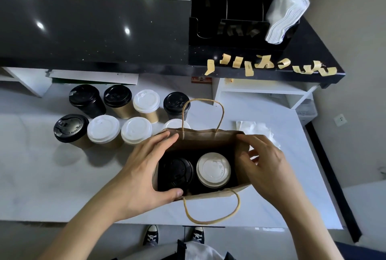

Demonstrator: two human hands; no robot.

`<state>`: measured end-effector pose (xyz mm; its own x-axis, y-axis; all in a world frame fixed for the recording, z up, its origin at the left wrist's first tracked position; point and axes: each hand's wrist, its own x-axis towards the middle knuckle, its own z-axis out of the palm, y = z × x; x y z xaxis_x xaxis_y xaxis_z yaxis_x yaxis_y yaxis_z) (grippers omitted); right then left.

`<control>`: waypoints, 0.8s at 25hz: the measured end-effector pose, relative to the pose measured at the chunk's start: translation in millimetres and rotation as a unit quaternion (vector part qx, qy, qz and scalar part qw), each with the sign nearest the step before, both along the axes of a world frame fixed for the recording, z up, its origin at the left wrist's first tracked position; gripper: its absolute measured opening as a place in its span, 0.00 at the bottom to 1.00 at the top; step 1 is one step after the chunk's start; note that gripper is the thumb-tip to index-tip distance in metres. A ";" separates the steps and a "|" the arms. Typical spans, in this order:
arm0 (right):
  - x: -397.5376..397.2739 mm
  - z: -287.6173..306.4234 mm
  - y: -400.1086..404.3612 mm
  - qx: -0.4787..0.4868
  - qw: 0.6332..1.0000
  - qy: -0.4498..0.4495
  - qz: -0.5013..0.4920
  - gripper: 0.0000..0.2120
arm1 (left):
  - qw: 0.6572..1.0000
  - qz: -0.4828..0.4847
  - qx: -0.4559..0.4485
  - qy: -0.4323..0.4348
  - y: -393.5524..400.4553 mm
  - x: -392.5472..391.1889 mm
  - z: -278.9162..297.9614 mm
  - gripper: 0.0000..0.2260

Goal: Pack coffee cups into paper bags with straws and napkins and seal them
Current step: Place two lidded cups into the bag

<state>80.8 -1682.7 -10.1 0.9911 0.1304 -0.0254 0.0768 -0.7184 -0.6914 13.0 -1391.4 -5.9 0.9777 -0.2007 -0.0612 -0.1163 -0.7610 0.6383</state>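
Brown paper bag (200,142) stood open at lower centre of the white table (52,186); two cups seen inside, black-lidded cup (177,171) left, white-lidded cup (213,170) right. Bag's left end is grasped by left hand (144,167), right end pinched by right hand (265,165). Eight more lidded cups (103,129) are lined left of centre. Tape strips (269,65) are stuck along the black counter edge, napkin stack (286,15) upper right.
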 end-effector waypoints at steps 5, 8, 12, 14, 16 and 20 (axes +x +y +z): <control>-1.4 2.1 -18.6 -0.007 1.000 -0.004 0.009 0.19 | 1.000 0.014 -0.004 -0.006 -16.4 2.8 -0.4 0.43; -1.4 3.2 -25.6 -0.008 1.000 -0.006 0.007 0.18 | 0.999 0.027 0.002 -0.017 -22.4 4.8 1.6 0.36; 0.2 8.0 -27.8 -0.006 1.000 -0.012 0.024 0.16 | 0.998 0.036 0.024 -0.044 -24.5 8.2 7.7 0.27; 4.3 12.9 -28.5 -0.002 0.999 -0.026 0.034 0.15 | 0.997 0.036 0.029 -0.058 -24.2 9.1 12.7 0.25; 10.1 20.1 -30.2 0.004 0.998 -0.045 0.036 0.14 | 0.996 0.040 0.027 -0.078 -22.4 10.0 19.5 0.22; 31.6 38.8 -32.6 0.033 0.995 -0.094 0.032 0.11 | 0.992 0.069 0.008 -0.108 -20.4 21.5 39.3 0.19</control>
<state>112.4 -1715.3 28.6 0.9673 0.1890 0.1693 0.2529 -0.6619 -0.7056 34.5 -1411.8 33.4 0.9866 -0.0647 0.1500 -0.1427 -0.7890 0.5976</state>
